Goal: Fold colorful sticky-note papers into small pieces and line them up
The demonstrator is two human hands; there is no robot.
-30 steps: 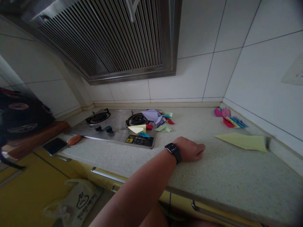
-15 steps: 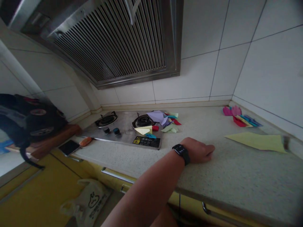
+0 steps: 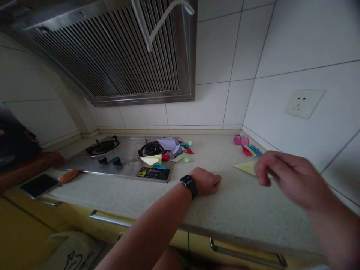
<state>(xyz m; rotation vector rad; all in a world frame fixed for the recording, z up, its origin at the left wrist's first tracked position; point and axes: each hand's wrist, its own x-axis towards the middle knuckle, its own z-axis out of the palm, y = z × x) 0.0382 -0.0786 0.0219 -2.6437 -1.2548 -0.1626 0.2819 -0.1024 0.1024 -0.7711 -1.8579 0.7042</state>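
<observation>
My left hand [image 3: 206, 180], with a black smartwatch [image 3: 189, 185] on the wrist, rests on the counter with its fingers curled closed. Nothing shows in it. On the right, my right hand [image 3: 289, 178] is over the pale yellow folded paper [image 3: 244, 167], whose pointed end sticks out to the left. Its fingers bend downward and are somewhat blurred; whether they grip the paper is hidden. Past that paper, by the wall, lie several folded papers in pink, red and blue [image 3: 247, 147]. Left of my left hand, colourful folded papers [image 3: 177, 150] are piled at the stove's right side.
A two-burner gas stove [image 3: 128, 159] sits in the counter [image 3: 239, 217] under a range hood [image 3: 112, 56]. A phone [image 3: 39, 185] and an orange-brown item [image 3: 69, 176] lie at the left. A white plastic bag [image 3: 74, 251] is below. A socket [image 3: 305, 103] is on the right wall.
The view has turned right. My right hand has come into view from the right, over the yellow paper. My left hand stays curled on the counter.
</observation>
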